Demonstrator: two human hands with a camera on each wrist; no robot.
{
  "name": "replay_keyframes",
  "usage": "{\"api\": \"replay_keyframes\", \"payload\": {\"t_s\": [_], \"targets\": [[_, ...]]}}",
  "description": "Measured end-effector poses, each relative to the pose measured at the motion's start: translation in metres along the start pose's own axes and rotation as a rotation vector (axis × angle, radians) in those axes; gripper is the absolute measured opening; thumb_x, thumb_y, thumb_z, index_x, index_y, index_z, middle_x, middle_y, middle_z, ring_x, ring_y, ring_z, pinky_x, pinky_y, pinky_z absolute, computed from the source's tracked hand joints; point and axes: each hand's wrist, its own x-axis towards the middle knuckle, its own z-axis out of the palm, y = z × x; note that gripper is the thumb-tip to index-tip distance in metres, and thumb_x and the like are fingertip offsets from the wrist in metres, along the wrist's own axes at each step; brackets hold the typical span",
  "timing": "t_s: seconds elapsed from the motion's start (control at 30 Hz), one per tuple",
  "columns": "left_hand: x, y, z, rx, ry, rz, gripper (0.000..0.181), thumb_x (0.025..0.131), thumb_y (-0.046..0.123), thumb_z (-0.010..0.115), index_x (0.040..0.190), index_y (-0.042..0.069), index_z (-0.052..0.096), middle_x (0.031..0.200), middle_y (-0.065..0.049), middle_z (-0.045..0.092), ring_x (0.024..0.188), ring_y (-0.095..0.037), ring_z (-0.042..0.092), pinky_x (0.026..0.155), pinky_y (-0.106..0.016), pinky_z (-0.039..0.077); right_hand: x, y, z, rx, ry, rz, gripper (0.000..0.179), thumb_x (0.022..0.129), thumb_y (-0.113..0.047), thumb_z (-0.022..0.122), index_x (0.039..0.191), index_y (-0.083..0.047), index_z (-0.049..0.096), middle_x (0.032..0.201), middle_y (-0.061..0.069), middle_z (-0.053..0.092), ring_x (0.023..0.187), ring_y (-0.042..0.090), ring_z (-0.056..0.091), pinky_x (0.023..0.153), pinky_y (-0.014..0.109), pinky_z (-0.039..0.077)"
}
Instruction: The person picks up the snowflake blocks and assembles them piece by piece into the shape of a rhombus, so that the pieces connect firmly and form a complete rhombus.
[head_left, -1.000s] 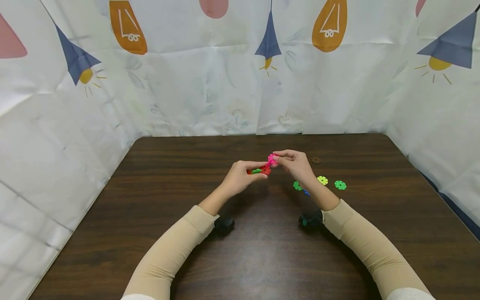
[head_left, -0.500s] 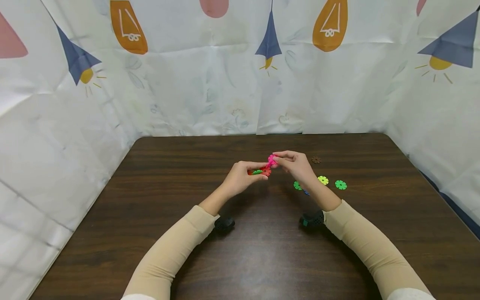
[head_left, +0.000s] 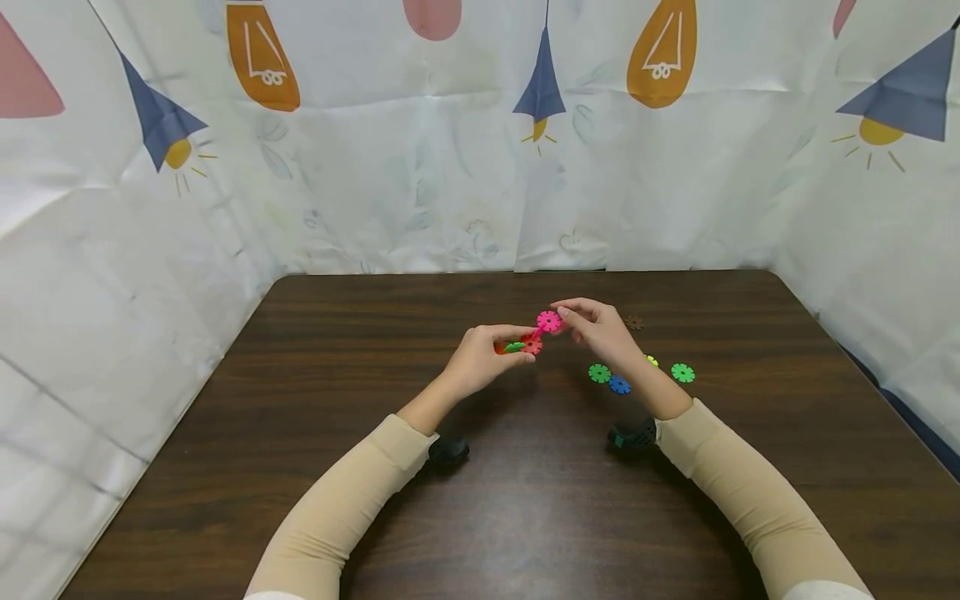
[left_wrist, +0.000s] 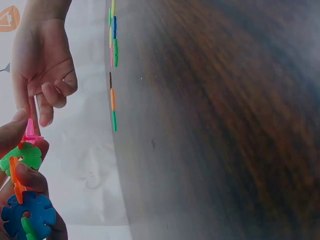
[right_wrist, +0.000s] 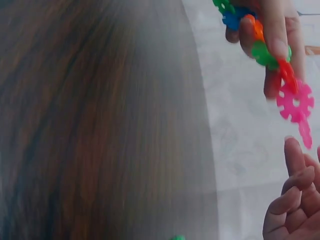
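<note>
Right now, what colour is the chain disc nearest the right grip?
Pink; the disc shows best in the right wrist view.

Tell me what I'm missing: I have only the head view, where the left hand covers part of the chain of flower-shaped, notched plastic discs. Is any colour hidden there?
Observer: Yes. The left wrist view shows a blue notched plastic disc in the chain that the left hand holds.

Operator: Does anything join that blue disc on the side away from the pink end?

Observer: Yes, a green notched plastic disc, seen nearly edge-on in the left wrist view.
</note>
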Motion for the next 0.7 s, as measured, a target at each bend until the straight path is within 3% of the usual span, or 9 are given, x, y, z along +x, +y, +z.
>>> {"api": "replay_keyframes", "payload": {"t_s": [0.2, 0.4, 0.57, 0.7], "targets": [[-0.001, 0.000, -0.002, 0.023, 0.010, -0.001, 0.043, 0.086, 0.015, 0.085, 0.128, 0.013, 0.074, 0.117, -0.005, 0.074, 0.093, -0.018, 0.066, 0.074, -0.029, 0.054, -0.004, 0.003, -0.012, -0.092, -0.017, -0.075, 0.034, 0.108, -0.022, 0.057, 0.134, -0.002, 0.064, 0.105, 0.025, 0.070, 0.072, 0.036, 0.049, 0.065, 0.034, 0.045], [-0.002, -0.002, -0.003, 0.016, 0.007, -0.005, 0.043, 0.087, 0.016, 0.085, 0.128, 0.013, 0.074, 0.116, -0.004, 0.074, 0.094, -0.017, 0.066, 0.074, -0.029, 0.054, -0.008, 0.005, -0.027, -0.235, -0.033, -0.157, 0.032, 0.107, -0.021, 0.059, 0.134, -0.006, 0.065, 0.111, 0.026, 0.070, 0.081, 0.048, 0.056, 0.067, 0.039, 0.052], [-0.002, -0.003, -0.004, 0.003, 0.010, -0.010, 0.043, 0.087, 0.017, 0.085, 0.128, 0.013, 0.074, 0.112, -0.003, 0.075, 0.091, -0.018, 0.065, 0.070, -0.028, 0.053, -0.013, 0.007, -0.037, -0.330, -0.025, -0.192, 0.030, 0.104, -0.019, 0.064, 0.131, -0.006, 0.067, 0.107, 0.023, 0.070, 0.075, 0.045, 0.057, 0.057, 0.030, 0.046], [-0.002, -0.003, -0.004, -0.013, 0.014, -0.002, 0.042, 0.087, 0.015, 0.084, 0.128, 0.011, 0.074, 0.110, -0.003, 0.075, 0.091, -0.018, 0.065, 0.070, -0.028, 0.053, -0.016, 0.010, -0.047, -0.403, -0.034, -0.218, 0.030, 0.102, -0.015, 0.067, 0.130, -0.005, 0.068, 0.100, 0.021, 0.070, 0.065, 0.034, 0.056, 0.055, 0.029, 0.042]]}}
